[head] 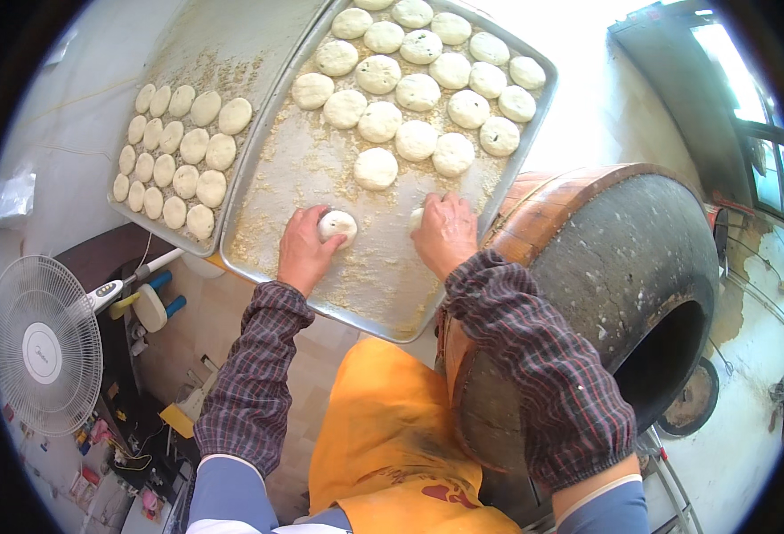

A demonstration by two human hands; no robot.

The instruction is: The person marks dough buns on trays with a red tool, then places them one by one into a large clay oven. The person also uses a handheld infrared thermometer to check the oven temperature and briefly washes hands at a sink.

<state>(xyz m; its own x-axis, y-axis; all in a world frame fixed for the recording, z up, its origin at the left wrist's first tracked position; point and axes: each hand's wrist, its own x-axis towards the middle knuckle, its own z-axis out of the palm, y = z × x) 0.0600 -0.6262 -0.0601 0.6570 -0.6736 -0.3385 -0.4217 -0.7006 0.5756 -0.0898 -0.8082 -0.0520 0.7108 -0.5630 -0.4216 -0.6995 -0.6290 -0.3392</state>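
Observation:
My left hand (305, 243) curls around a round, flat dough cake (338, 229) at the near part of a large metal baking tray (365, 294). Its thumb lies against the near edge of the cake. Over the same tray, farther right, my right hand (446, 230) has its fingers on another dough cake (416, 219); most of that piece is hidden under the fingers. Beyond both hands, several pale dough cakes (376, 169) sit in rows toward the far end. Sesame-like crumbs are scattered over the tray's metal.
A second metal tray (205, 63) on the left holds rows of dough cakes (195, 145). Close on my right stands a large barrel-shaped oven (605, 267) with wooden sides and a dark round mouth (665, 357). A white electric fan (46, 345) is at the lower left.

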